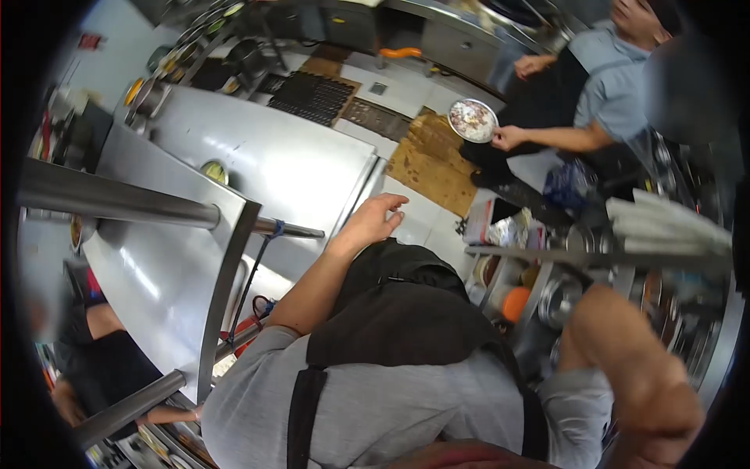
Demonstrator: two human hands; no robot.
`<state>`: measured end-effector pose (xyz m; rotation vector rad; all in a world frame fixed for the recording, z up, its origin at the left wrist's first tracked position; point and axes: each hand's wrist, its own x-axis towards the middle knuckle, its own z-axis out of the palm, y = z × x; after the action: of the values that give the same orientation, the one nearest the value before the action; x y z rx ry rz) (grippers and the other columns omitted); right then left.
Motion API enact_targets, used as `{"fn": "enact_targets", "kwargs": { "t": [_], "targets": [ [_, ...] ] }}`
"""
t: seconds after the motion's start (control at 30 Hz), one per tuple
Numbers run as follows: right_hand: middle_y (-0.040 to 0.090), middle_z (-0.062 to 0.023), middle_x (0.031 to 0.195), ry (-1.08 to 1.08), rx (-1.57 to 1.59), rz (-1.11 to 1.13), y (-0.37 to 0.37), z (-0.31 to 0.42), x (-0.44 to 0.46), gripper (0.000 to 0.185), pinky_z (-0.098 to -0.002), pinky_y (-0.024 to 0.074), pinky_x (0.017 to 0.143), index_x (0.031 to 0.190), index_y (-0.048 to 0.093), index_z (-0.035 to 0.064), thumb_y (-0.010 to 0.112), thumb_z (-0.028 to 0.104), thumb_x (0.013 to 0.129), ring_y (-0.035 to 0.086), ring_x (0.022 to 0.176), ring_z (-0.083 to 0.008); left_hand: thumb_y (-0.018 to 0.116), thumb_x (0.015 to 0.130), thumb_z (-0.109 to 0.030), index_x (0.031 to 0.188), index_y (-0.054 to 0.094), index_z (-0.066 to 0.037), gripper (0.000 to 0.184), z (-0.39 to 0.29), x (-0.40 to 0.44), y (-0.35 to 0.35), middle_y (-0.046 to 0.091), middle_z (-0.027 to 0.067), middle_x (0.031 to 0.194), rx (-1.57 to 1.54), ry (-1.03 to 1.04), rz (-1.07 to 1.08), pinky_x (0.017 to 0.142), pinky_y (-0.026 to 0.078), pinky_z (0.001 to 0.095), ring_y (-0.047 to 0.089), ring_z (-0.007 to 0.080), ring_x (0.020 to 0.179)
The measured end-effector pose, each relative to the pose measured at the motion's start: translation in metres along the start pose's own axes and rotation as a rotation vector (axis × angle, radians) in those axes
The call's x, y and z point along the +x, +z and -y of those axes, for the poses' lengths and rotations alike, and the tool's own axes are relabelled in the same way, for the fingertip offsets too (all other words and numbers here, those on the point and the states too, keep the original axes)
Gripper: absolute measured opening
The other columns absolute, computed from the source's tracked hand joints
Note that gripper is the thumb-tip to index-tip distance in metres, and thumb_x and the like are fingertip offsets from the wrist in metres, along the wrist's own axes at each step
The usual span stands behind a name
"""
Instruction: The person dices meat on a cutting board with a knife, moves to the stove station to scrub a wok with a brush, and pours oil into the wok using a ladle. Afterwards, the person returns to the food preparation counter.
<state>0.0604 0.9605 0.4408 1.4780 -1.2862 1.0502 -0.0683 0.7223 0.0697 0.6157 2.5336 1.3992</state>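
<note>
My left hand [378, 219] hangs in front of my dark apron [406, 313], near the corner of the steel counter [273, 148]. Its fingers are apart and nothing is in them. My right forearm is bent up at the right, and my right hand [664, 406] is blurred near the lower right edge. The fingers of that hand cannot be made out. Across the floor, a co-worker [617, 86] holds a round metal bowl [473, 120] of pale and reddish food by its rim.
Below a raised steel shelf [156, 266], another person [94, 352] is at the lower left. A rack with containers, an orange lid [515, 303] among them, stands at my right. Brown cardboard [430, 168] and a black mat [312, 98] lie on the floor.
</note>
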Motion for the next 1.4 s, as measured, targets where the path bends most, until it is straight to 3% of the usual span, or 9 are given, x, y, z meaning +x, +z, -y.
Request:
{"fn": "enact_targets", "kwargs": {
  "t": [0.03, 0.53, 0.73, 0.8, 0.87, 1.0, 1.07, 1.27, 1.4],
  "targets": [
    [0.049, -0.0014, 0.058, 0.176, 0.098, 0.021, 0.011, -0.025, -0.013, 0.01, -0.0232, 0.0342, 0.041, 0.071, 0.043, 0.0072, 0.047, 0.006, 0.081, 0.045, 0.047, -0.0106, 0.062, 0.083, -0.012, 0.113, 0.063, -0.005, 0.03, 0.004, 0.006, -0.004, 0.066, 0.0137, 0.102, -0.008, -0.025, 0.009, 0.079, 0.052, 0.0355, 0.064, 0.0257, 0.092],
    [0.046, 0.0014, 0.043, 0.031, 0.733, -0.197, 0.018, -0.219, -0.064, 0.028, -0.0206, 0.0366, 0.035, 0.058, 0.041, 0.0116, 0.05, -0.002, 0.081, 0.048, 0.035, -0.0088, 0.063, 0.079, -0.014, 0.113, 0.062, -0.004, 0.036, 0.059, 0.067, -0.021, 0.065, 0.0197, 0.102, 0.086, -0.313, -0.066, 0.085, 0.049, 0.0421, 0.062, 0.0349, 0.096],
    [0.05, -0.0047, 0.044, 0.116, 0.584, -0.24, -0.008, -0.28, -0.07, 0.026, -0.0206, 0.0365, 0.038, 0.058, 0.04, 0.0104, 0.052, 0.001, 0.079, 0.049, 0.036, -0.0123, 0.063, 0.078, -0.016, 0.114, 0.062, -0.005, 0.037, 0.037, 0.101, -0.011, 0.064, 0.0196, 0.104, 0.127, -0.516, 0.063, 0.089, 0.047, 0.0435, 0.06, 0.0361, 0.1],
    [0.052, -0.0072, 0.046, 0.04, 0.836, -0.203, -0.027, -0.305, -0.09, 0.023, -0.0206, 0.0383, 0.041, 0.059, 0.042, 0.0087, 0.055, 0.0, 0.076, 0.051, 0.038, -0.0158, 0.063, 0.079, -0.017, 0.116, 0.061, -0.005, 0.039, 0.03, 0.115, -0.009, 0.064, 0.0195, 0.107, 0.137, -0.519, 0.092, 0.09, 0.046, 0.0434, 0.059, 0.0361, 0.102],
    [0.055, -0.0084, 0.056, 0.081, 0.882, -0.044, -0.043, -0.328, -0.112, 0.015, -0.0239, 0.0427, 0.044, 0.07, 0.05, 0.0053, 0.058, 0.014, 0.079, 0.054, 0.045, -0.0172, 0.063, 0.08, -0.017, 0.117, 0.06, -0.005, 0.039, 0.036, 0.12, -0.003, 0.063, 0.0197, 0.108, 0.141, -0.549, 0.038, 0.091, 0.046, 0.0431, 0.059, 0.0358, 0.103],
    [0.061, -0.0107, 0.077, 0.121, 0.871, 0.321, -0.066, -0.37, -0.161, 0.043, -0.0304, 0.0514, 0.05, 0.093, 0.064, -0.0013, 0.063, 0.041, 0.085, 0.061, 0.061, -0.0201, 0.063, 0.079, -0.017, 0.118, 0.06, -0.004, 0.041, 0.029, 0.136, -0.005, 0.063, 0.0203, 0.111, 0.141, -0.645, -0.031, 0.093, 0.045, 0.0425, 0.058, 0.0354, 0.107],
    [0.057, -0.0032, 0.064, 0.349, 0.777, 0.143, -0.052, -0.377, -0.204, 0.053, -0.026, 0.0424, 0.038, 0.092, 0.067, 0.0032, 0.065, 0.055, 0.08, 0.055, 0.047, -0.0159, 0.063, 0.079, -0.018, 0.118, 0.059, -0.004, 0.042, 0.032, 0.141, 0.002, 0.063, 0.0205, 0.111, 0.158, -0.679, -0.053, 0.094, 0.045, 0.0427, 0.058, 0.0362, 0.106],
    [0.061, -0.009, 0.059, 1.024, 0.648, 0.518, -0.02, -0.391, -0.261, 0.009, -0.0274, 0.0396, 0.045, 0.077, 0.07, -0.0019, 0.072, 0.007, 0.075, 0.056, 0.047, -0.0171, 0.06, 0.079, -0.019, 0.118, 0.059, -0.005, 0.041, 0.031, 0.158, 0.016, 0.064, 0.0231, 0.106, 0.137, -0.707, -0.098, 0.091, 0.047, 0.0444, 0.06, 0.0384, 0.101],
    [0.055, -0.0154, 0.052, 1.153, 0.431, 0.792, 0.014, -0.41, -0.306, 0.03, -0.0315, 0.0406, 0.046, 0.062, 0.061, -0.0018, 0.07, 0.02, 0.081, 0.053, 0.045, -0.0286, 0.062, 0.081, -0.018, 0.12, 0.058, -0.004, 0.041, 0.047, 0.172, 0.015, 0.062, 0.023, 0.11, 0.048, -0.653, -0.126, 0.093, 0.046, 0.0427, 0.058, 0.0375, 0.105]
  ]
}}
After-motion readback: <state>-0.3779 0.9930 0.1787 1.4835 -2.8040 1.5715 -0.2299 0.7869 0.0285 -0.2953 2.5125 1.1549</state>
